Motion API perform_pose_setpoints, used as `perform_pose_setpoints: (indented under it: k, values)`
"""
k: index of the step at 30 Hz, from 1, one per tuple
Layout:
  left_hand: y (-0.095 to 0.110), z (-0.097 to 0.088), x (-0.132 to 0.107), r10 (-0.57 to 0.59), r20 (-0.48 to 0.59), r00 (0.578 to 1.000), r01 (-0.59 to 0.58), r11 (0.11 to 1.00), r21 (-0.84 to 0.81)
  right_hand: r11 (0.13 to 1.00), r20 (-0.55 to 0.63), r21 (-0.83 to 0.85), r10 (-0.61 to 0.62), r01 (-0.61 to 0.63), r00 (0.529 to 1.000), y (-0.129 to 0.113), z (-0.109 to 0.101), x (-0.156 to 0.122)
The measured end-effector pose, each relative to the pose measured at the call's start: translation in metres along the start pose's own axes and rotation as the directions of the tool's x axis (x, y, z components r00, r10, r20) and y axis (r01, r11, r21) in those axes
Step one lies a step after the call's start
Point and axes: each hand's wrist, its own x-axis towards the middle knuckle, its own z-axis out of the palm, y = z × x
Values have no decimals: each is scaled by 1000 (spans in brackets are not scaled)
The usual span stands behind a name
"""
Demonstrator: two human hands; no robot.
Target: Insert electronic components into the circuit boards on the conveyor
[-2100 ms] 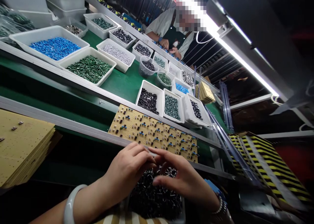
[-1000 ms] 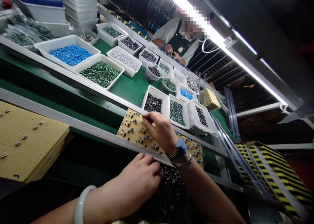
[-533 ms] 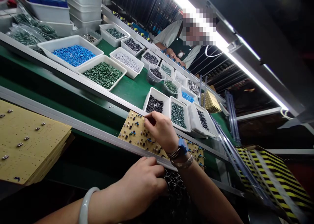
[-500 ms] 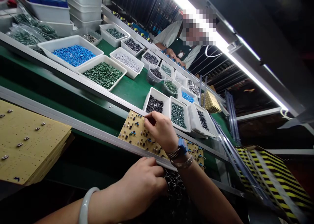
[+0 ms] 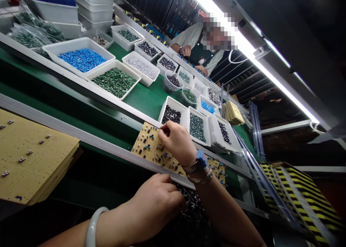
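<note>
Two hands are busy around one yellow perforated circuit board (image 5: 140, 148). The right hand (image 5: 177, 142), blue watch (image 5: 201, 159) on the wrist, sits right over the board with its fingertips (image 5: 162, 131) pinched narrow against the surface; can't tell if there's a part in there. The left hand (image 5: 155, 203), jade bangle (image 5: 93, 232) on the arm, is curled into a heap of dark leaded components (image 5: 193, 207) just below the board, fingertips buried, so no telling what it's got.

Progress-wise, the board looks well populated with black and blue parts (image 5: 147, 136) wherever it shows, though the right hand hides a chunk of it. Left of the board, a stack of yellow boards (image 5: 38, 157) has a top sheet with only a few small parts (image 5: 29, 152) and mostly bare holes. Beyond the board, white trays (image 5: 177, 104) of sorted components line a green table (image 5: 143, 102), with a co-worker (image 5: 200, 52) on the far side.
</note>
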Motion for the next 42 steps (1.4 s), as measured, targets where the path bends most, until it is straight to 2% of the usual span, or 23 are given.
perform_pose_setpoints:
  k: [5,10,14,18,21,24,26,28,30,33,37,40,42]
  values:
    - [0,-4,-1,3,-123,992,-14,996,-93,995,38,-101,16,-12,999,-13,-2,4]
    - [2,-17,-3,-19,-234,972,-20,987,-162,991,76,-131,22,-11,997,-12,-5,7]
    - [1,-26,-4,-82,-280,957,26,980,-198,989,70,-147,34,-23,997,-14,-1,8]
    - [0,-35,-8,-166,-331,929,56,947,-316,992,69,-130,11,-2,998,-15,1,8]
    - [-2,-42,-12,-280,-388,878,100,901,-423,998,80,-53,-33,37,996,-9,-9,1]
    - [-6,-49,-16,-410,-443,798,147,844,-516,985,-36,165,-37,43,999,-1,-22,-19]
    - [-8,-51,-17,-461,-468,754,148,814,-562,918,-64,387,-64,84,996,1,-26,-38]
    - [-10,-52,-17,-488,-472,734,144,791,-594,811,-31,558,-193,177,981,1,-24,-57]
    - [-10,-51,-15,-498,-445,745,156,778,-609,747,-76,602,-300,283,951,-1,-18,-72]
    - [-9,-48,-13,-470,-410,781,169,792,-587,747,-183,568,-295,346,938,-3,-12,-84]
    - [-10,-44,-16,-329,-476,816,104,893,-438,730,-152,629,-219,265,964,-6,-14,-87]
    - [-14,-45,-20,-174,-501,848,68,973,-222,731,-93,655,-174,192,980,-10,-16,-90]
    - [-16,-46,-23,-89,-490,867,63,996,-70,749,-74,644,-141,155,987,-12,-15,-93]
